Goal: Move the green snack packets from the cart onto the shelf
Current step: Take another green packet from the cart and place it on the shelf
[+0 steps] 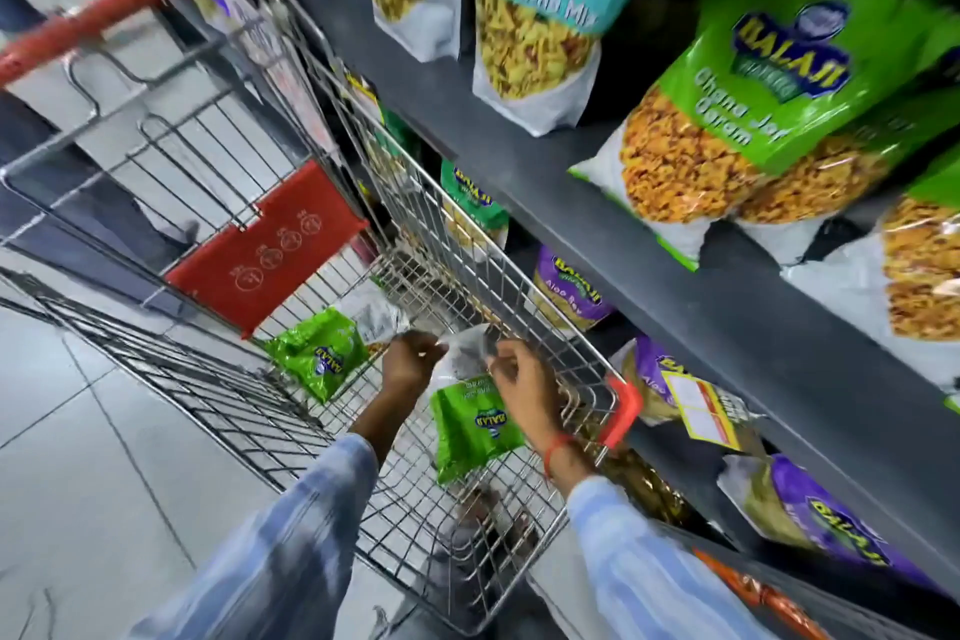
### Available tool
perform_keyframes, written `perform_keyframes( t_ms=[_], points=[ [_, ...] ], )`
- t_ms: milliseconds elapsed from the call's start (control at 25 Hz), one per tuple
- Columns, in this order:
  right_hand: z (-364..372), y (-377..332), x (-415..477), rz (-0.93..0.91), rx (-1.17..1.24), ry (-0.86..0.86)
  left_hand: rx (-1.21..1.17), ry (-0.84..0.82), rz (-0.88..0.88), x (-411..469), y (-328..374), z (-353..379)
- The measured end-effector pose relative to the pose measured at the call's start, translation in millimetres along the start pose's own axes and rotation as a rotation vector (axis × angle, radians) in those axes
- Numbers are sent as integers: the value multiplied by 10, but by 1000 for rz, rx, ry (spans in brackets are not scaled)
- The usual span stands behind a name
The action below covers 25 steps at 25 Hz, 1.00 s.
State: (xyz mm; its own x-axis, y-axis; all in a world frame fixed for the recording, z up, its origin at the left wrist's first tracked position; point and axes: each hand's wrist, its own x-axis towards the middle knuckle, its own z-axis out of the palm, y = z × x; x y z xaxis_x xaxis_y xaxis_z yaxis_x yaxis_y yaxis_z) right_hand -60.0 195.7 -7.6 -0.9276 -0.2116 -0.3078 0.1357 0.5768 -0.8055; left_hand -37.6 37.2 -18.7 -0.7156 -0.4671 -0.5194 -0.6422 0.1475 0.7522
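Note:
Both my hands reach into the wire cart (545, 307). My left hand (410, 361) and my right hand (524, 379) each pinch the white end of one green snack packet (470, 424), which hangs between them above the cart floor. A second green packet (317, 353) lies on the cart floor to the left, near the red flap. On the dark shelf (649, 244) at the upper right, more green packets (743, 104) lie stacked and leaning over the edge.
Teal packets (540, 5) stand on the shelf left of the green ones. Purple packets (571, 291) fill the lower shelves beside the cart. The cart's red handle (130, 0) is at the top left. Grey tiled floor (78, 431) lies to the left.

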Motion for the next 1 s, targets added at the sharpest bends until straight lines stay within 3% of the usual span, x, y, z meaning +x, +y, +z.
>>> perform_keyframes(
  t_ms=[80, 200, 320, 440, 680, 840, 920, 1000],
  points=[
    [212, 408, 188, 174, -172, -105, 212, -104, -169, 125, -528, 46],
    [406, 843, 378, 345, -479, -270, 289, -190, -350, 183, -942, 155],
    [578, 1033, 469, 379, -554, -428, 289, -275, -450, 243, -1097, 325],
    [644, 1090, 495, 339, -538, -455, 225, -293, -513, 290, -1093, 405],
    [451, 784, 573, 315, -138, -339, -27, -326, -581, 175, -934, 281],
    [300, 546, 579, 419, 247, -322, -34, -198, -246, 235, -718, 21],
    [223, 489, 604, 513, 434, -188, -124, -244, -140, 202, -443, -112],
    [169, 515, 624, 439, 462, -143, -89, -299, -83, 168, -203, -221]
  ],
)
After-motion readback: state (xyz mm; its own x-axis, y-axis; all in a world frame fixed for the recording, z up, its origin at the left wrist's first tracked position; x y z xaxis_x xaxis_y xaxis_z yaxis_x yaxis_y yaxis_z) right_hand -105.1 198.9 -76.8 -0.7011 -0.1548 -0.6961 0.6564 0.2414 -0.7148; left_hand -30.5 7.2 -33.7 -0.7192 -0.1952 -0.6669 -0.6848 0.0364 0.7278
